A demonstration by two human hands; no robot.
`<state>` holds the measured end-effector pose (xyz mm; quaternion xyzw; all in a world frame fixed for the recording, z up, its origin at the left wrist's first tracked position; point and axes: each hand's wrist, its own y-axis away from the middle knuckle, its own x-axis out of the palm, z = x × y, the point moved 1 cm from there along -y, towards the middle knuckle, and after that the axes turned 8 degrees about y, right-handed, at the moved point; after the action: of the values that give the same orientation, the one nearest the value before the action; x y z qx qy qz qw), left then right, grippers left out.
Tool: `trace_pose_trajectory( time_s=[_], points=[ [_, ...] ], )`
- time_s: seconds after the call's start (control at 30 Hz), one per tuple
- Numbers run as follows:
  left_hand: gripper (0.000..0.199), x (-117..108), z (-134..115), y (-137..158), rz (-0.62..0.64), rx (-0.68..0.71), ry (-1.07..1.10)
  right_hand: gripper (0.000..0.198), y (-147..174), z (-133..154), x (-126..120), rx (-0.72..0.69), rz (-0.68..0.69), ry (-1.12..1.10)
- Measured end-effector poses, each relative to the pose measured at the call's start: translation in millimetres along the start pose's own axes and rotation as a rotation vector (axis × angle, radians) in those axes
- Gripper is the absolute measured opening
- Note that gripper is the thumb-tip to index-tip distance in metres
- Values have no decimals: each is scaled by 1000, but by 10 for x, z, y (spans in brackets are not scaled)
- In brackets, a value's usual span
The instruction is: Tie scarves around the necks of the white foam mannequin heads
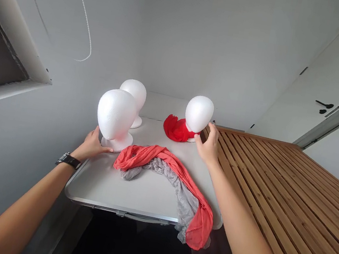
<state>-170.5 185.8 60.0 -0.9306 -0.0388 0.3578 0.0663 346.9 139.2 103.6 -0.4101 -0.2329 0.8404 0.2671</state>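
My left hand point(93, 145), with a watch on its wrist, is at the base of the nearer white foam head point(116, 113), thumb stretched along the base and fingers apart. A second foam head point(133, 94) stands just behind it. On the right, my right hand point(208, 145) is beside a third foam head point(199, 114), thumb and fingers spread near its neck; I cannot tell whether they touch it. A bright red cloth point(176, 128) lies around that head's base. Across the table lies a coral scarf point(164, 154) over a grey scarf point(162, 167), their ends hanging over the front edge.
The white folding table point(141, 194) has a carrying handle point(143, 218) at its front edge. A slatted wooden surface point(278, 181) adjoins it on the right. Walls stand at the left and back, with a hanging cord point(86, 16) at the left and a door point(320, 92) at the right.
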Motion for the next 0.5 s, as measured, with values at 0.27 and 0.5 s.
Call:
trace_pose_trajectory(
  time_s=[0.27,0.5],
  points=[
    [95,283,-239,-82,13,-5,347,46,2633,652,-814,276,116,-247],
    [85,374,-344,-42,-57,-41,332,38,3055,834,-1084,292,100,-345]
  ],
)
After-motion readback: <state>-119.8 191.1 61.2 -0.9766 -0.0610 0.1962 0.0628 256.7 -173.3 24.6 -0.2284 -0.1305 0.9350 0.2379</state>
